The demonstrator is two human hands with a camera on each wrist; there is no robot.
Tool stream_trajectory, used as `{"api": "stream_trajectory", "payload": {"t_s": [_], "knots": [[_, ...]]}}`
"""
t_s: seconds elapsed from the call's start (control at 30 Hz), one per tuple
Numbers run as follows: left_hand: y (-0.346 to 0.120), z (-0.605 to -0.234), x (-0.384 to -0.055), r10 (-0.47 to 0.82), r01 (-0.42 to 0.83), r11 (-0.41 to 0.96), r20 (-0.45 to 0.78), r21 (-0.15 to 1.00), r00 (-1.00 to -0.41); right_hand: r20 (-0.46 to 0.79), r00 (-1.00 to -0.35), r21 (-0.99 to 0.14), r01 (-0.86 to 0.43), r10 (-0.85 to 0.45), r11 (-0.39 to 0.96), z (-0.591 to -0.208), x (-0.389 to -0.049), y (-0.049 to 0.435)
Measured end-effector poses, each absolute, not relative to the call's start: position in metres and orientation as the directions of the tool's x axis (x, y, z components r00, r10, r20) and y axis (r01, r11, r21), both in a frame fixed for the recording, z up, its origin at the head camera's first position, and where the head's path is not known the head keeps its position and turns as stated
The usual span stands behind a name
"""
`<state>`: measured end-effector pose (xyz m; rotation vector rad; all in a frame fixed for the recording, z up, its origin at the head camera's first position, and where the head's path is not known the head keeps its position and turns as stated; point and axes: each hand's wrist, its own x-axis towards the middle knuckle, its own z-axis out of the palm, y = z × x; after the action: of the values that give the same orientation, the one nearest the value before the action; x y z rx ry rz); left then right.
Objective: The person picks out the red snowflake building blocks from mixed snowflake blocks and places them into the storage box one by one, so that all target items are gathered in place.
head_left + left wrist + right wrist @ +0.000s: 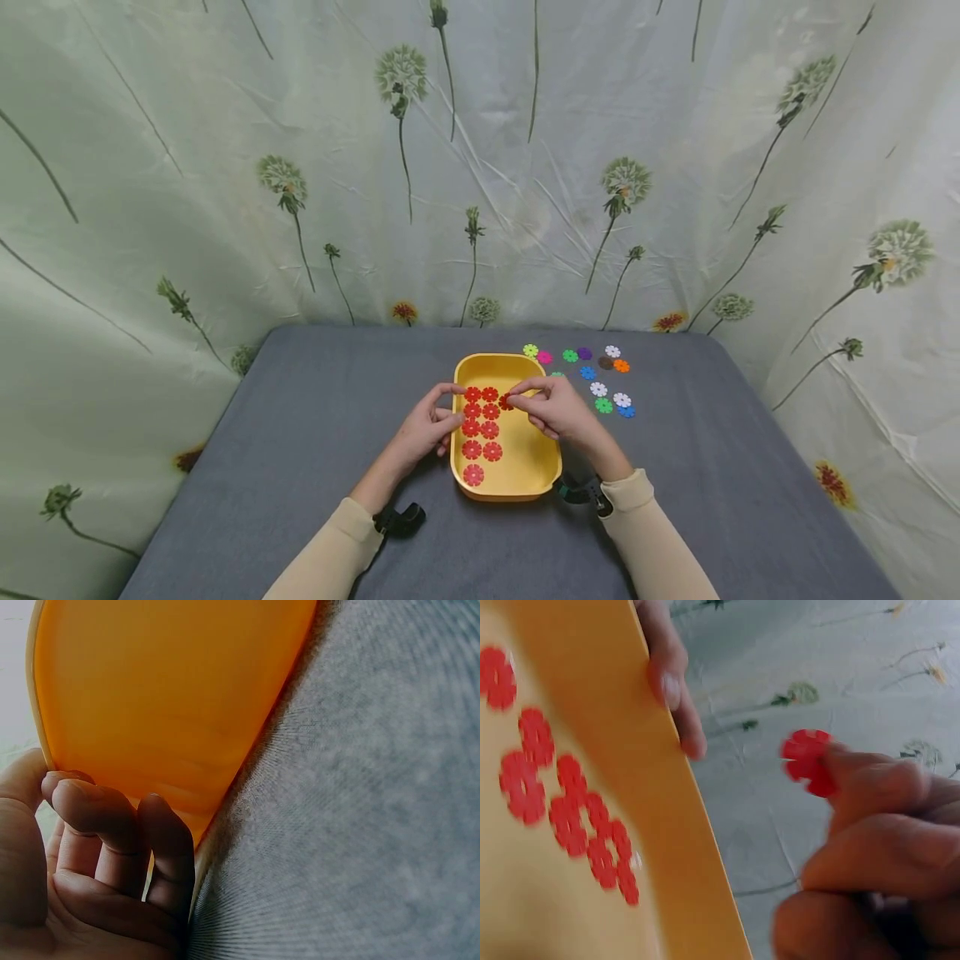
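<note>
A yellow plastic tray (pixel 525 458) stands on the grey cloth. Inside it, flat red flower-shaped discs (pixel 472 450) lie in two columns along the left side. My left hand (pixel 425 427) holds the tray's left wall at the rim, its fingers bent against the outside in the left wrist view. Above the tray's right half, my right hand (pixel 558 408) pinches one red notched disc (pixel 807 761) between thumb and forefinger. The right wrist view shows that disc raised off the tray floor, with part of it hidden by the fingertips.
Loose flower discs in several colours, such as a green disc (pixel 603 406) and an orange disc (pixel 621 366), lie on the cloth (pixel 315 433) beyond and right of the tray. A curtain (pixel 480 167) with dandelion prints hangs behind the surface.
</note>
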<state>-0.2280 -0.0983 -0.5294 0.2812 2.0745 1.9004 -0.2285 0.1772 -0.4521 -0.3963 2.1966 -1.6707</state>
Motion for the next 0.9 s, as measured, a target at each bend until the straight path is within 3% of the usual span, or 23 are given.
{"api": "stream_trajectory", "payload": {"t_s": [0.27, 0.9], "knots": [[-0.098, -0.529, -0.229, 0.351, -0.073, 0.103, -0.105, 0.992, -0.930, -0.187, -0.778, -0.932, -0.053, -0.600, 0.359, -0.461, -0.226, 0.165], [-0.098, -0.529, -0.228, 0.372, -0.051, 0.075, -0.075, 0.996, -0.925, -0.280, -0.649, -0.793, -0.259, -0.707, 0.551, -0.466, -0.217, 0.151]]}}
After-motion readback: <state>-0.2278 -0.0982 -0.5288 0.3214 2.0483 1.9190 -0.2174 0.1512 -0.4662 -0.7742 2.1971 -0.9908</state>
